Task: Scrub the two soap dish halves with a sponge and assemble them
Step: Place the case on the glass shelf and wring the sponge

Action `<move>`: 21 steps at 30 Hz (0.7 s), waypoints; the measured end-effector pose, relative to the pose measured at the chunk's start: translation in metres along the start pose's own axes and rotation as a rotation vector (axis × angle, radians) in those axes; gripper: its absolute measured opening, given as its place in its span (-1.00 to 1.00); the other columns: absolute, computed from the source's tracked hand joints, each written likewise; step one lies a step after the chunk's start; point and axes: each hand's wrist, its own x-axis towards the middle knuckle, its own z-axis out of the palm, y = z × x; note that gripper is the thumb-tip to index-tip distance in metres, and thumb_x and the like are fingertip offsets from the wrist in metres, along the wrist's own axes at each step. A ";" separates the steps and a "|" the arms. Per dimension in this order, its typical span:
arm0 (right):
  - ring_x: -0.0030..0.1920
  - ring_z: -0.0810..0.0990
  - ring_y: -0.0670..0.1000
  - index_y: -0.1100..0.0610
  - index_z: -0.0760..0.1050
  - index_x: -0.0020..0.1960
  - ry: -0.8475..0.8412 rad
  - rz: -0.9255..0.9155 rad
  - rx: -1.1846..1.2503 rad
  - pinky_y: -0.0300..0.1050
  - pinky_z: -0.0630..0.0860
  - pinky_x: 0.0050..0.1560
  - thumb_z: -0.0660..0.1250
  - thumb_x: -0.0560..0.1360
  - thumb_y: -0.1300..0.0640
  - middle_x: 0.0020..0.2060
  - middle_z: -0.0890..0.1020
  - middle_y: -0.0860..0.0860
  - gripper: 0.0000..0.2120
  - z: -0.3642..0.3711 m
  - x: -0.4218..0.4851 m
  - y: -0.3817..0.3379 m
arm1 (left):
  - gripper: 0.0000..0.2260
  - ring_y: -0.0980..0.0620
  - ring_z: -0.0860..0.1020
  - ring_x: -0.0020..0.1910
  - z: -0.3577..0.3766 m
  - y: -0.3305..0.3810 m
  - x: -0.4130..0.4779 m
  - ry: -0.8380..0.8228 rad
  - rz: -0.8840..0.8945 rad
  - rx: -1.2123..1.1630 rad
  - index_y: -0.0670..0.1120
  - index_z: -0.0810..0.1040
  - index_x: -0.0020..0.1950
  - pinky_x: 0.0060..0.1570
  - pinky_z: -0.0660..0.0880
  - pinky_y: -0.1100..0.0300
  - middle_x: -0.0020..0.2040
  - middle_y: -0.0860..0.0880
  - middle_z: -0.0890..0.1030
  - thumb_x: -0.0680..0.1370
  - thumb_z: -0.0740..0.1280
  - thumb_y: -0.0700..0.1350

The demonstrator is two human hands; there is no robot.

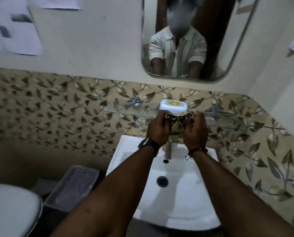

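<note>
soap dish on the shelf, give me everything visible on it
The soap dish is a white rounded-rectangular box, plastic by its look, with a yellow ornament on its top. It appears closed and lies flat on the glass shelf above the sink. The left hand and right hand grip a crumpled tan cloth at its front edge; contact is unclear.

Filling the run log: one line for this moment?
left hand, right hand: grip brown cloth | soap dish: on glass shelf | sink: below

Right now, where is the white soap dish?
In the head view, the soap dish sits mid-frame on the glass shelf, below the mirror, just beyond the crumpled brown cloth.
</note>
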 end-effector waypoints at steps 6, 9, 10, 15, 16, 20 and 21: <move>0.03 0.58 0.28 0.34 0.51 0.15 -0.010 -0.128 0.164 0.06 0.42 -0.01 0.28 0.59 0.22 0.04 0.61 0.28 -0.79 0.051 0.025 -0.096 | -0.83 -0.20 0.63 -0.19 -0.108 0.005 0.030 0.223 0.037 0.119 -0.15 0.56 0.13 -0.28 0.52 -0.03 -0.15 -0.17 0.68 0.57 0.26 -0.17; 0.05 0.59 0.26 0.29 0.51 0.16 -0.062 -0.185 0.282 0.06 0.44 -0.02 0.27 0.60 0.15 0.06 0.62 0.22 -0.77 0.080 0.021 -0.147 | -0.79 -0.20 0.64 -0.13 -0.166 0.001 0.030 0.347 0.008 0.199 -0.15 0.57 0.14 -0.23 0.54 0.01 -0.09 -0.17 0.70 0.57 0.26 -0.14; 0.06 0.59 0.25 0.28 0.51 0.17 -0.085 -0.198 0.314 0.05 0.45 -0.02 0.27 0.60 0.13 0.07 0.62 0.21 -0.75 0.090 0.016 -0.164 | -0.80 -0.19 0.65 -0.12 -0.187 -0.004 0.027 0.379 -0.011 0.215 -0.14 0.57 0.15 -0.22 0.55 0.00 -0.07 -0.16 0.70 0.58 0.26 -0.14; 0.01 0.59 0.29 0.31 0.51 0.19 -0.237 -0.274 0.446 0.06 0.46 -0.12 0.29 0.60 0.09 0.06 0.62 0.24 -0.70 0.133 -0.020 -0.239 | -0.88 -0.17 0.63 -0.11 -0.276 -0.027 0.002 0.509 -0.167 0.250 -0.11 0.56 0.02 -0.15 0.57 -0.11 -0.11 -0.10 0.66 0.60 0.29 -0.09; -0.02 0.58 0.29 0.30 0.51 0.17 -0.270 -0.283 0.470 0.06 0.44 -0.16 0.29 0.61 0.06 0.04 0.62 0.24 -0.69 0.141 -0.030 -0.251 | -0.91 -0.16 0.62 -0.12 -0.290 -0.032 -0.005 0.541 -0.198 0.246 -0.07 0.55 -0.03 -0.14 0.58 -0.10 -0.14 -0.06 0.64 0.59 0.29 -0.08; -0.09 0.55 0.24 0.26 0.48 0.09 -0.400 -0.320 0.510 0.02 0.39 -0.25 0.26 0.62 -0.03 -0.03 0.59 0.19 -0.67 0.178 -0.061 -0.284 | -0.92 0.06 0.57 -0.18 -0.331 -0.055 -0.032 0.625 -0.342 0.174 0.06 0.56 -0.11 -0.13 0.56 0.09 -0.17 0.06 0.64 0.58 0.34 -0.07; -0.10 0.55 0.22 0.24 0.47 0.09 -0.431 -0.329 0.508 -0.01 0.37 -0.27 0.25 0.62 -0.04 -0.03 0.59 0.17 -0.68 0.189 -0.070 -0.288 | -0.90 0.15 0.56 -0.22 -0.338 -0.063 -0.039 0.641 -0.376 0.156 0.09 0.55 -0.14 -0.18 0.54 0.18 -0.21 0.13 0.63 0.58 0.34 -0.06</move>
